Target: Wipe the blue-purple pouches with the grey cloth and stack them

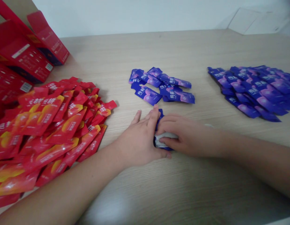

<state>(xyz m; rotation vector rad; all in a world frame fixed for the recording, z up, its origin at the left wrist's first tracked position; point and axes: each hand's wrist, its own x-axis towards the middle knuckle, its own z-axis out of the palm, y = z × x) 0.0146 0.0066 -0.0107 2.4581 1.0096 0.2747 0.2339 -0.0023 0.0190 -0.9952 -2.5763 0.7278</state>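
My left hand lies on the table with its fingers stretched out. Its thumb and index finger frame a purple-blue sachet, mostly hidden beneath both hands. From the other side, my right hand curls its fingers over that sachet. Between its thumb and fingers is a crumpled white piece, like a cloth or wipe, pressed down on the sachet. Just beyond my hands lies a small loose group of purple-blue sachets with pink round prints.
A large heap of red and orange sachets covers the left side. Behind it stand red cartons with raised flaps. On the right is a pile of overlapping purple-blue sachets. A white flat object leans near the wall.
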